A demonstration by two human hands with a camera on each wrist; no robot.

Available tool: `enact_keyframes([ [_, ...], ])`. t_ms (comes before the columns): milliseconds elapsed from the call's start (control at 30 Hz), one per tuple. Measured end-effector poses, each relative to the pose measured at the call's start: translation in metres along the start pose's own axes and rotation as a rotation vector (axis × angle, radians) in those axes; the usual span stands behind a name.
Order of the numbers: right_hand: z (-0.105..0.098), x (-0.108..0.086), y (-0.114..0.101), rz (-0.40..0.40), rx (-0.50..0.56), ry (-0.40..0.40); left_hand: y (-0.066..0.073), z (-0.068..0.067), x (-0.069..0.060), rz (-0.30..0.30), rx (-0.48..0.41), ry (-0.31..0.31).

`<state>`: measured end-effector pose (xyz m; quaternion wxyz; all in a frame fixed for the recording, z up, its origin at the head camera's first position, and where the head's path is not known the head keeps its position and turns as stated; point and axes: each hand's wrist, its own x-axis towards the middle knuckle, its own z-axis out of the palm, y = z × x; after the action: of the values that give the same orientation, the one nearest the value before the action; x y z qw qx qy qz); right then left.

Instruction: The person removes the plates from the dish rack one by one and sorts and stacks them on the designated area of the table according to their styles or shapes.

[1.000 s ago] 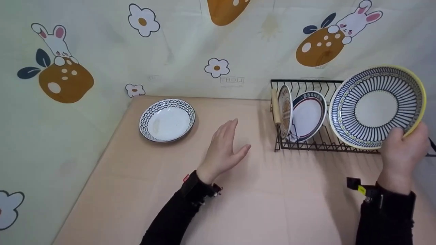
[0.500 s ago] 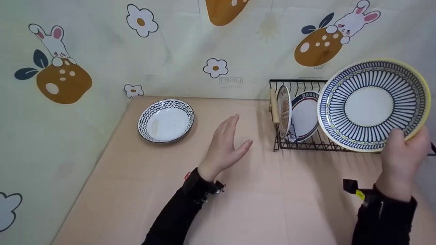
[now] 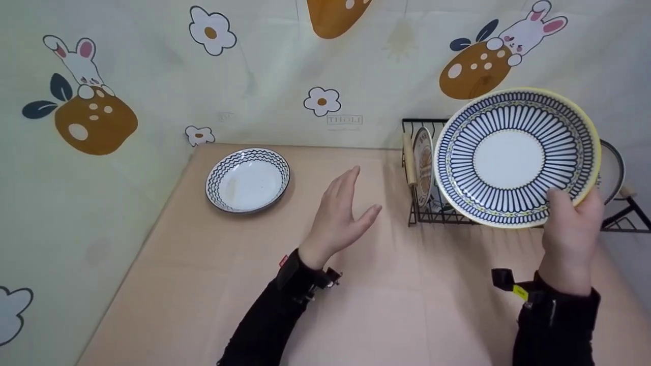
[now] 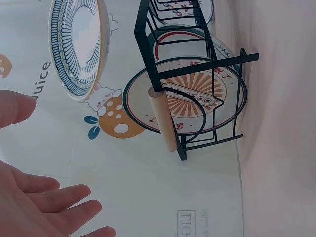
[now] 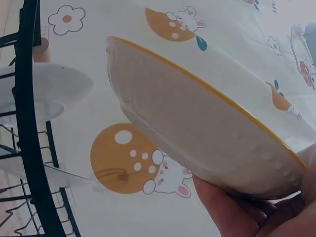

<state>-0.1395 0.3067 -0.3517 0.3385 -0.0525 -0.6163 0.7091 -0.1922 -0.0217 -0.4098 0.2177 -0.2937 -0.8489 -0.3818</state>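
Observation:
My right hand (image 3: 572, 239) grips a yellow-rimmed plate (image 3: 508, 158) with a blue striped pattern by its lower right edge, thumb on the face. The plate is raised and tilted in front of a black wire dish rack (image 3: 457, 219), hiding much of it. In the right wrist view, the plate's pale underside (image 5: 197, 118) shows, with fingers beneath it. Left of the rack, my left hand (image 3: 333, 223) hovers over the table, its fingers extended and holding nothing. A plate with an orange sunburst (image 4: 197, 94) stands at the rack's left end.
A white dish with a black wavy rim (image 3: 249, 180) lies on the table at the back left. Another dark-rimmed plate (image 3: 613, 173) stands at the rack's right end. Wooden handles (image 3: 410, 160) flank the rack. A patterned wall covering (image 3: 274, 66) rises behind.
The yellow-rimmed plate has moved left with my right hand, uncovering the dark-rimmed plate at the rack's right and covering more of its left part. My left hand has shifted only slightly.

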Motion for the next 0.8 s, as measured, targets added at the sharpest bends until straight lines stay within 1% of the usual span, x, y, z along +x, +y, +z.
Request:
enact_keyframes([
  [133,0.006,-0.005,0.000,0.022,0.000,-0.024,0.002,-0.001,0.001,-0.018,-0.018,-0.010],
  [300,0.014,-0.010,-0.001,0.032,0.041,-0.092,0.005,-0.004,0.001,-0.079,-0.096,-0.035],
  [400,0.017,-0.015,0.000,0.037,0.049,-0.129,0.005,-0.005,0.000,-0.104,-0.138,-0.054],
  [500,0.022,-0.018,0.003,0.039,0.052,-0.164,0.004,-0.005,0.000,-0.111,-0.157,-0.061],
  [700,0.028,-0.021,0.009,0.043,0.006,-0.246,0.002,-0.004,0.000,-0.120,-0.183,-0.066],
  [800,0.029,-0.022,0.011,0.057,-0.007,-0.278,0.002,-0.004,0.000,-0.133,-0.201,-0.076],
])
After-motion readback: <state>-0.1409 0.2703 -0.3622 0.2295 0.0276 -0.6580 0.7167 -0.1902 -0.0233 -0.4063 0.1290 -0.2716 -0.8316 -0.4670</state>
